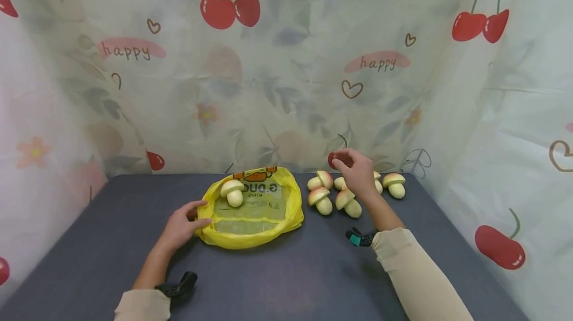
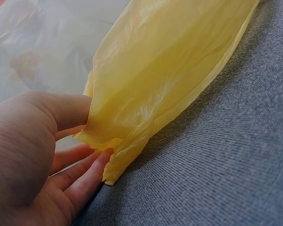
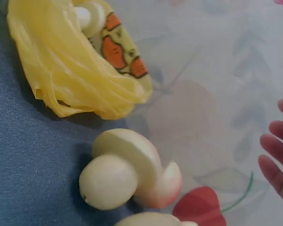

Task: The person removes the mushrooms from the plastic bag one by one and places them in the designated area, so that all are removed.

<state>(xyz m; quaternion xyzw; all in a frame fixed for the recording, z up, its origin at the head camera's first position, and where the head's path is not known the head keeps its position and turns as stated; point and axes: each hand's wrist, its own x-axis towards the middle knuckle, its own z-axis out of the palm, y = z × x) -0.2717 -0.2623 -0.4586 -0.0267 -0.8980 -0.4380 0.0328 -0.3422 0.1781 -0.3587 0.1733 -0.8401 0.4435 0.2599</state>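
Observation:
My left hand [image 1: 180, 225] holds the left rim of a yellow plastic bag [image 1: 243, 242], which lies with its mouth spread wide. In the left wrist view, the fingers and thumb are on the edge of the bag [image 2: 165, 80]. One toy mushroom [image 1: 235, 197], pale with a cream cap, rests inside. Above a group of similar mushrooms right of the bag, my right hand [image 1: 358, 174] is raised with loosely bent fingers and nothing in it; it partly hides some of them. The right wrist view shows its fingers [image 3: 276, 150] apart from the mushrooms [image 3: 108, 181].
Loose mushrooms include two at the front of the group [image 1: 320, 200], [image 1: 349, 205] and one at the far right [image 1: 394, 185]. A patterned curtain [image 1: 277, 87] hangs behind and at both sides of the dark tabletop [image 1: 277, 281].

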